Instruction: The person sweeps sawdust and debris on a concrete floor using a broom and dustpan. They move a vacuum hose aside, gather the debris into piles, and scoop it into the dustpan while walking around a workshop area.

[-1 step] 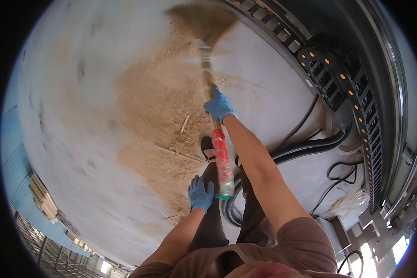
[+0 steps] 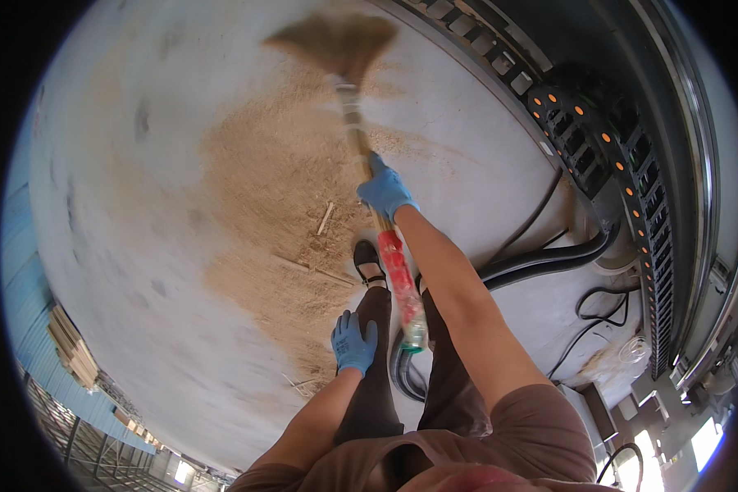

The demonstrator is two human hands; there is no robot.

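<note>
My right hand [image 2: 387, 190], in a blue glove, is closed around the wooden handle of a broom [image 2: 355, 135]. Wide brown bristles fan out at its far end, blurred by motion, over the pale floor. Red and clear wrapping covers the near part of the handle, which ends in a green tip close to my legs. My left hand [image 2: 353, 344], gloved in blue too, rests with its fingers stretched out against my left leg. Sawdust [image 2: 254, 176] spreads over the floor left of the broom, with a short wood stick [image 2: 325, 219] and a longer strip [image 2: 313, 270] in it.
A black cable chain [image 2: 631, 176] with orange dots runs along a machine at the right. Thick black hoses [image 2: 558, 256] and a thin looped cable [image 2: 607, 312] lie on the floor there. Stacked boards [image 2: 71, 344] stand by a blue wall at the far left.
The broom's bristles have swung to the left, and the green handle tip has shifted slightly right. My right hand keeps its grip; the left hand stays on my leg.
</note>
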